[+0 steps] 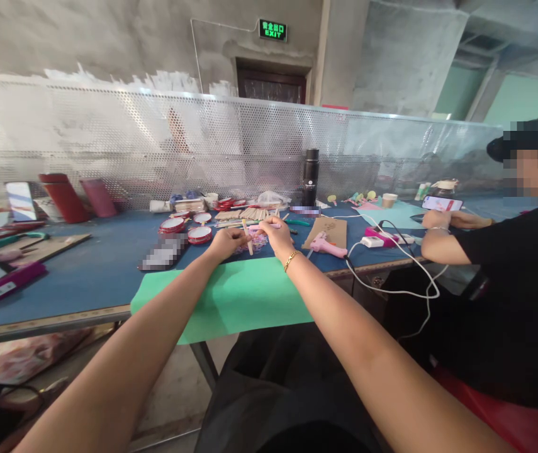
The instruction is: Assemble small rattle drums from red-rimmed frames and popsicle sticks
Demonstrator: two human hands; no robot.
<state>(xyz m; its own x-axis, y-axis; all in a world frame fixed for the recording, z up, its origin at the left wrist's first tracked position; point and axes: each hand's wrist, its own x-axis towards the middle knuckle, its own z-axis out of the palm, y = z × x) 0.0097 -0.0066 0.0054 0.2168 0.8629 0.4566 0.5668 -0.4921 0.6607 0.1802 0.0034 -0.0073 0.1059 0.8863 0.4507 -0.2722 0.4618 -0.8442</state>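
L hand (228,244) pinches wooden stick (250,249); R hand (277,237) curled, can't tell grip. Blue tbl (108,251), perf. metal screen (131,145) bhnd, EXIT sign (273,30) above.

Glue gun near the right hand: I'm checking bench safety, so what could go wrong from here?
If hot, the glue gun might burn the right hand, which is close by. The white cable loops below the edge of the table, so it could get snagged.

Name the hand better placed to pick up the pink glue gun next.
Probably the right hand: it is nearer the pink glue gun, which lies to its right. The left hand is farther off and appears to hold a pale stick.
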